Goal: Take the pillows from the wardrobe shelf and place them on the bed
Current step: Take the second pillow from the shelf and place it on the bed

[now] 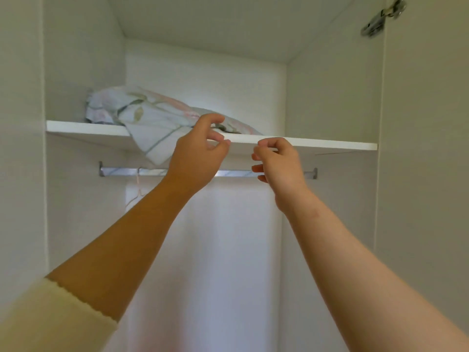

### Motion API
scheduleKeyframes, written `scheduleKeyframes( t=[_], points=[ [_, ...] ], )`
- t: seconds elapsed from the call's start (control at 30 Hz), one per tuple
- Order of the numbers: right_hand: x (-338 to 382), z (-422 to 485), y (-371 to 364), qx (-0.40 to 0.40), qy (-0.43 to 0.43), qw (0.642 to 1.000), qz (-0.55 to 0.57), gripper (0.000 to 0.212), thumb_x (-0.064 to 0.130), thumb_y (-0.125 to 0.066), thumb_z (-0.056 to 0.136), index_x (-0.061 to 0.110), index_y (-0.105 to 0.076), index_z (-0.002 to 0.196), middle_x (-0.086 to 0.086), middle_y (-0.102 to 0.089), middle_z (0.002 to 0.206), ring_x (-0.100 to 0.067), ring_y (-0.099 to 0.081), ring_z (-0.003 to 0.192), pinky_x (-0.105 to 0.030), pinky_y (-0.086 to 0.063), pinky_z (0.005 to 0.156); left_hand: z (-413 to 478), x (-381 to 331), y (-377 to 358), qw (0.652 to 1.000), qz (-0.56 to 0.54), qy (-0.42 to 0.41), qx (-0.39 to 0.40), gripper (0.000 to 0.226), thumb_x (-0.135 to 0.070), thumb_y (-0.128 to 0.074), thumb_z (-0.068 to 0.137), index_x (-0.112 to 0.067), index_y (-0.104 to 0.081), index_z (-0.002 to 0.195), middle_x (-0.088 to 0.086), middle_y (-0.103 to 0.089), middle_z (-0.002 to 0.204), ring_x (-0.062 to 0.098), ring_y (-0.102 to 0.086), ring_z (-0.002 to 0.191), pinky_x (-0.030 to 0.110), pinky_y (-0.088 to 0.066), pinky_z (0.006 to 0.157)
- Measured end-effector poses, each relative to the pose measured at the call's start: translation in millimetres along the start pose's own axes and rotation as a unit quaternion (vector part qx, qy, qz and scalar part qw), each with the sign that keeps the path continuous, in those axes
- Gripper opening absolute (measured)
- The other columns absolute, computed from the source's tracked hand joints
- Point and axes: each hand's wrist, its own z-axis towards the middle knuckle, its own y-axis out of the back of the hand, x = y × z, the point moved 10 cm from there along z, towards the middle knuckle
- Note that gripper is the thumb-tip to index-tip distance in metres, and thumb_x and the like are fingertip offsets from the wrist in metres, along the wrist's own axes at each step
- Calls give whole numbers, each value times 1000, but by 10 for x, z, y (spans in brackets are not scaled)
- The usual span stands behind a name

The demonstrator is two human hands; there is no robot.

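A pillow (pixel 149 113) in a pale floral case lies on the left half of the white wardrobe shelf (pixel 330 144), with one corner hanging over the shelf's front edge. My left hand (pixel 200 158) is raised in front of the shelf edge, just right of that hanging corner, its fingers curled and apart with nothing in them. My right hand (pixel 279 168) hovers beside it, level with and just below the shelf edge, fingers loosely bent and holding nothing. Neither hand touches the pillow. The bed is out of view.
A metal hanging rail (pixel 127 172) runs under the shelf, with a thin wire hanger (pixel 137 189) on its left part. White wardrobe walls close in on both sides. A door hinge (pixel 380 19) shows at the top right.
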Motion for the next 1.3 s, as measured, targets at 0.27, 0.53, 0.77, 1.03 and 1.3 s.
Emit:
scheduleKeyframes(
  t=[0.27, 0.53, 0.77, 1.03, 1.3],
  points=[
    [11, 103, -594, 49, 5, 999, 15, 15, 13, -49, 89, 21, -48, 101, -3, -54, 86, -21, -53, 79, -27, -42, 65, 342, 507, 474, 963, 264, 15, -46, 48, -22, -54, 89, -23, -42, 135, 6, -39, 143, 29, -34, 130, 40, -34, 102],
    [-222, 172, -765, 73, -16, 997, -1, 17, 14, -51, 88, 23, -47, 102, -3, -55, 92, -22, -55, 84, -29, -44, 72, 638, 1157, 468, 852, 520, 23, 62, 78, -31, -59, 87, -31, -10, 148, 1, -10, 159, 29, 0, 147, 58, -9, 113],
    [-266, 183, -668, 73, -15, 997, 7, 9, 16, -50, 91, 21, -51, 98, -5, -59, 96, -14, -55, 69, -28, -44, 70, 627, 648, 753, 928, 363, -52, -62, 33, -1, -43, 91, -12, -62, 116, 16, -69, 102, 35, -61, 94, 31, -36, 67],
    [-322, 191, -638, 88, -114, 983, 111, 33, 47, -36, 95, 23, -58, 89, -1, -63, 82, -16, -59, 69, -29, -50, 66, 43, -24, 229, 985, 128, -117, -18, 44, -18, -37, 78, -14, -66, 111, 7, -72, 99, 23, -63, 91, 30, -46, 79],
    [-279, 225, -349, 63, -141, 968, 200, 36, 39, -49, 90, 15, -65, 111, -1, -73, 102, -20, -69, 93, -26, -54, 66, -82, -574, 9, 949, 133, -263, 111, 50, -51, -40, 81, -22, -67, 111, -13, -65, 100, 0, -51, 97, 25, -35, 89]
  ],
)
